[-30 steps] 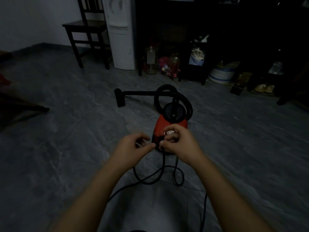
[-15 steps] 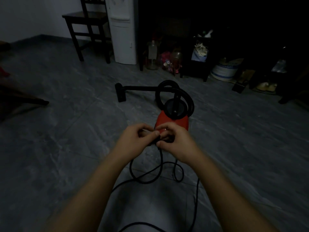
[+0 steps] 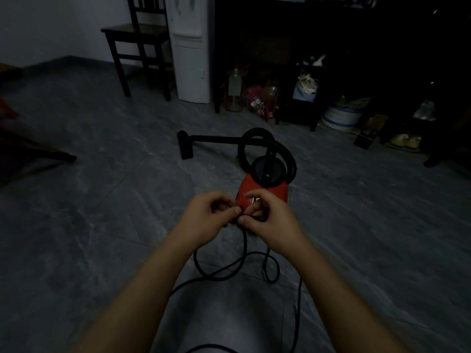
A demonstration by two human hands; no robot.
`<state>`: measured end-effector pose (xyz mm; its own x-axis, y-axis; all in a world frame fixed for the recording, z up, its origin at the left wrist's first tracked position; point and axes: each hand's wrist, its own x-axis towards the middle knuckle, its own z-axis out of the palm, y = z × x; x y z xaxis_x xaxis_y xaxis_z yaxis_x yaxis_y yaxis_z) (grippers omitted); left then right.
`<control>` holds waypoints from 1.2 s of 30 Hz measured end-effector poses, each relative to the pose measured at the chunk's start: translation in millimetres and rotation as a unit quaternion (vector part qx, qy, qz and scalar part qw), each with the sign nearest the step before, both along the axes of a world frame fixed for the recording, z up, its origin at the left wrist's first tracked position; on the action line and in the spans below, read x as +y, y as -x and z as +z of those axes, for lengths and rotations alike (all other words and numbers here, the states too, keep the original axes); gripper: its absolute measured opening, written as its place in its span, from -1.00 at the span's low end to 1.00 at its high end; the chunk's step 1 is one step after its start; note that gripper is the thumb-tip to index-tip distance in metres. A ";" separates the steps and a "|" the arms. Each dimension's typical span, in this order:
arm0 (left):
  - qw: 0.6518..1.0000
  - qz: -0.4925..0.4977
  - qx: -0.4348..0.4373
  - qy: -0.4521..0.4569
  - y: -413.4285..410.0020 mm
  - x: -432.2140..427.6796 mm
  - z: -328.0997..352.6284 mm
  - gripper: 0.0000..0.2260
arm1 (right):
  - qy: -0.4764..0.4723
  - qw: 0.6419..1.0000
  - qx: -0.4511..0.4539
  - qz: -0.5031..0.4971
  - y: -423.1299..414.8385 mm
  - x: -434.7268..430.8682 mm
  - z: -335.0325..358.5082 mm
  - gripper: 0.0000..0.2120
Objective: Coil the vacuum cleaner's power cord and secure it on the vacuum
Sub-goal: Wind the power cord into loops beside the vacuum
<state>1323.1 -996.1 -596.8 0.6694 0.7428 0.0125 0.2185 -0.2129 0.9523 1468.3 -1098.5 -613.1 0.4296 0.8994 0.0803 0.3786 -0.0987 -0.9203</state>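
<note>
Left hand [image 3: 207, 217] neared right hand [image 3: 269, 221], cord [image 3: 245, 247] end hidden.

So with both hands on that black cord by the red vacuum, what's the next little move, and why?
Probably gather a loop of slack into one hand. The left hand and right hand both pinch the thin black power cord just in front of the red canister vacuum cleaner, while most of the cord lies in loose bends on the grey tiled floor, not yet coiled.
</note>
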 end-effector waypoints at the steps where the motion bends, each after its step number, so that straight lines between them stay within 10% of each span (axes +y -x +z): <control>1: 1.000 0.016 -0.017 0.015 -0.4 -0.1 0.7 -0.90 | -0.007 1.000 0.014 -0.004 -0.5 1.2 -0.1 -0.61; 15: 0.919 0.204 -0.246 0.229 1.9 2.9 11.2 -0.86 | 0.005 0.998 0.054 -0.023 -6.7 6.5 -9.4 -0.77; 24: 0.995 0.098 -0.021 0.012 13.1 10.4 -0.7 -0.79 | 0.024 0.996 -0.075 -0.050 -26.7 -7.7 4.3 -0.86; 36: 0.979 -0.032 0.124 -0.156 13.5 1.1 -2.6 -0.90 | 0.040 0.996 -0.079 0.021 -20.2 0.3 -2.7 -0.84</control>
